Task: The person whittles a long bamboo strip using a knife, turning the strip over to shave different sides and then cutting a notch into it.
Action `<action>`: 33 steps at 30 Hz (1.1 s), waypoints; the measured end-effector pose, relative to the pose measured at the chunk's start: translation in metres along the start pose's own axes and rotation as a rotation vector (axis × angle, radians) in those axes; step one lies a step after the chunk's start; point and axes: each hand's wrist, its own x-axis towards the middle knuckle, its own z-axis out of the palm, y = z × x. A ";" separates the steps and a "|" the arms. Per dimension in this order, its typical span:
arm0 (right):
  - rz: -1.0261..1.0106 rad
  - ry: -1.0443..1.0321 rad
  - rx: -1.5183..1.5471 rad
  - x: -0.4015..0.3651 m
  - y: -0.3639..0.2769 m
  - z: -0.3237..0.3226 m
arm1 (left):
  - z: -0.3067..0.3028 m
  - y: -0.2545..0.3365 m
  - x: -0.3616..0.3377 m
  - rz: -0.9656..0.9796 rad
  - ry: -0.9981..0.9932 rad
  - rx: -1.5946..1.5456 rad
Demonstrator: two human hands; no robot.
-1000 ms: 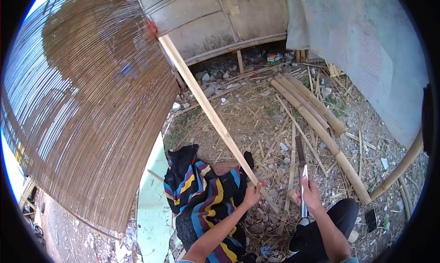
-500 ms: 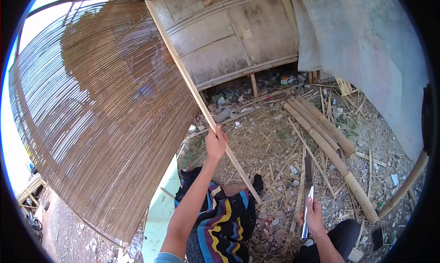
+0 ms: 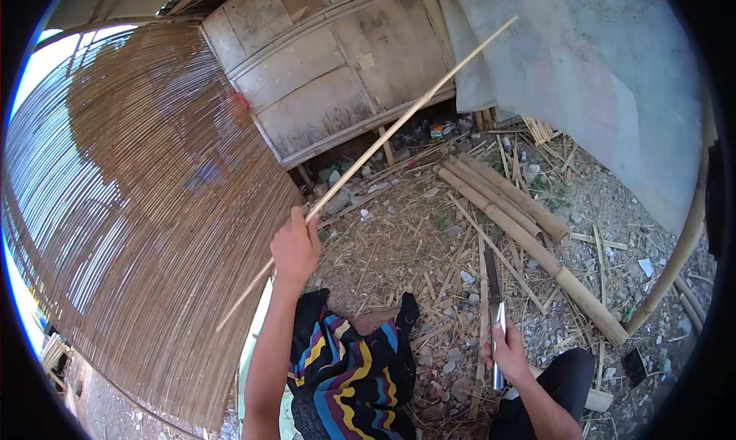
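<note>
My left hand (image 3: 297, 248) is closed around a long, thin bamboo strip (image 3: 392, 130). The strip slants from low at the left, in front of the woven screen, to high at the right across the wall panels. Lower right, my right hand (image 3: 507, 353) grips the shiny metal handle of a machete (image 3: 493, 277), whose dark blade points away from me over the littered ground. A striped, multicoloured cloth (image 3: 354, 371) lies below and between my hands. My dark-clad knee (image 3: 569, 371) shows beside my right hand.
A large slatted bamboo screen (image 3: 169, 202) stands at left. Several bamboo poles (image 3: 529, 237) lie on the debris-covered ground at right. Behind are wooden wall panels (image 3: 307, 80) and a hanging pale sheet (image 3: 567, 95). A dark phone-like object (image 3: 634, 366) rests at lower right.
My left hand has moved left and turned the bamboo strip, so its far end swung from upper left to upper right and its near end left the ground. The machete stays in my right hand.
</note>
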 end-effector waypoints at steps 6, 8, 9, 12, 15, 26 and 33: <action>0.019 0.043 0.088 -0.004 -0.010 -0.003 | 0.001 0.008 -0.018 0.322 -0.019 0.193; 0.006 0.048 0.069 -0.004 -0.011 -0.004 | 0.004 0.001 -0.023 0.365 -0.060 0.216; 0.017 0.049 0.072 -0.004 -0.012 -0.004 | 0.005 -0.002 -0.024 0.418 -0.087 0.237; 0.004 0.066 0.063 -0.005 -0.012 -0.007 | 0.004 -0.001 -0.029 0.479 -0.073 0.334; 0.033 0.084 0.013 -0.004 -0.015 -0.011 | 0.001 0.000 -0.042 0.448 -0.263 0.356; 0.100 0.160 0.004 -0.002 -0.006 -0.018 | -0.040 0.031 -0.062 0.536 -0.501 0.535; 0.110 0.150 0.013 -0.002 -0.009 -0.016 | -0.056 0.046 -0.073 0.510 -0.653 0.503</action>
